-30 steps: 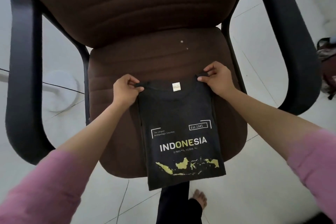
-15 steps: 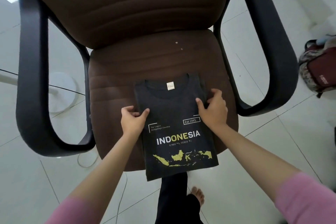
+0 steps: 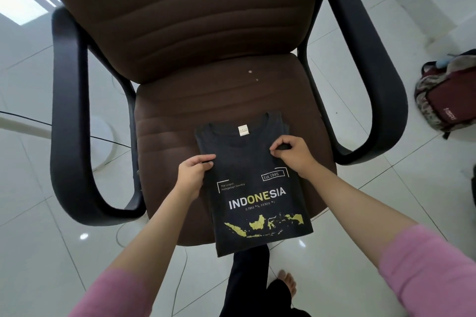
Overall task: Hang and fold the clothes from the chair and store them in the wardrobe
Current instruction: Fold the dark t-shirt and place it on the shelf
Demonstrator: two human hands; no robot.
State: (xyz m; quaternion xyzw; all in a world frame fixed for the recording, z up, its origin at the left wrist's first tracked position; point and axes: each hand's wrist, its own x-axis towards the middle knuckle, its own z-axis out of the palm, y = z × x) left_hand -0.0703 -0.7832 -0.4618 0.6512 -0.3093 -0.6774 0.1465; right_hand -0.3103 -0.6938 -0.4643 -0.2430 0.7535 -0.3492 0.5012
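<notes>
A black T-shirt (image 3: 257,198) with the word INDONESIA and a yellow map lies folded into a long strip on the brown seat of the office chair (image 3: 180,116). Its collar points toward the backrest and its lower end hangs over the seat's front edge. My left hand (image 3: 194,171) pinches the shirt's left edge about a third of the way down from the collar. My right hand (image 3: 289,153) pinches the fabric at the right edge at the same height. Both hands have thumb and fingers curled onto the cloth.
The chair has black armrests (image 3: 69,121) on both sides. A maroon backpack (image 3: 445,95) lies on the white tiled floor at the right. A white round base (image 3: 103,144) stands left of the chair. My bare foot (image 3: 286,283) and dark trouser leg are below the seat's front.
Both hands have left the shoulder corners and slid down the shirt's sides to pinch it lower. The shirt itself has stayed on the seat.
</notes>
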